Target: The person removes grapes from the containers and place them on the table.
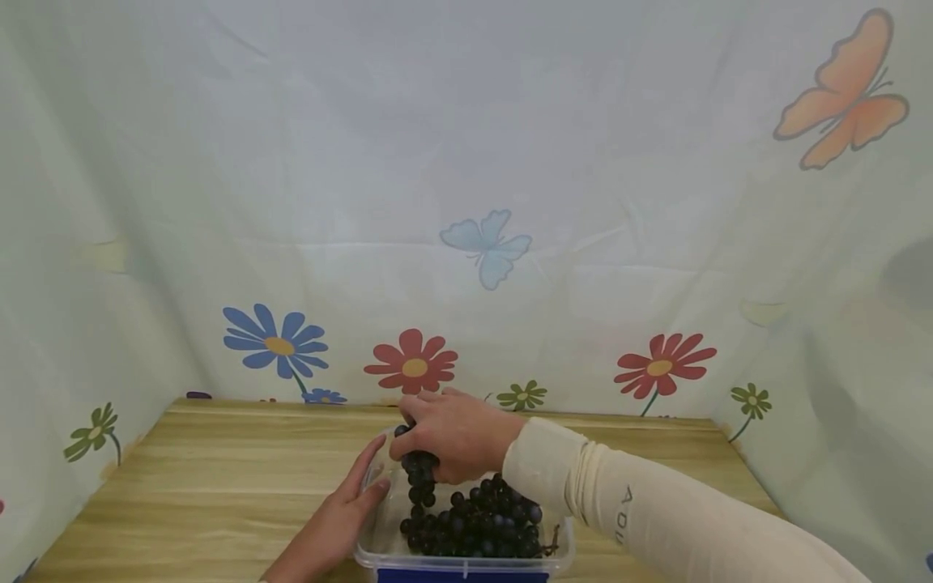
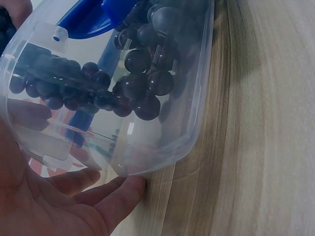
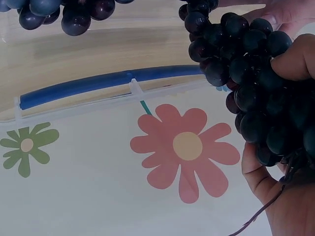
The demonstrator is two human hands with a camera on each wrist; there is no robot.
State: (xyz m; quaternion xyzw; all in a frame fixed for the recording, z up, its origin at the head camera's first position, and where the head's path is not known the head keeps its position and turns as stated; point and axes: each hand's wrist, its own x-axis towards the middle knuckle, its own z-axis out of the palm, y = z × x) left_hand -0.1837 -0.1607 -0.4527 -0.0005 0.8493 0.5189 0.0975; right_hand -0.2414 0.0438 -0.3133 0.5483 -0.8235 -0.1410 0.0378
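Observation:
My right hand (image 1: 459, 433) grips a bunch of dark grapes (image 3: 256, 88), fingers and thumb curled round it. That bunch hangs over the left part of a clear plastic box (image 1: 466, 562), its stem trailing from the lower end in the right wrist view. More dark grapes (image 1: 481, 522) lie inside the box, with a brown stem (image 1: 551, 541) at their right end. At the box's left side, my left hand (image 1: 331, 522) holds the wall. Its thumb lies over the rim, and the fingers (image 2: 123, 196) press against the outside near a bottom corner.
The box stands on a wood-grain table (image 1: 255, 470), near its front edge. Blue latches (image 2: 98, 19) are fixed to its sides. A pale curtain (image 1: 364, 162) printed with flowers and butterflies encloses the table at the back and both sides.

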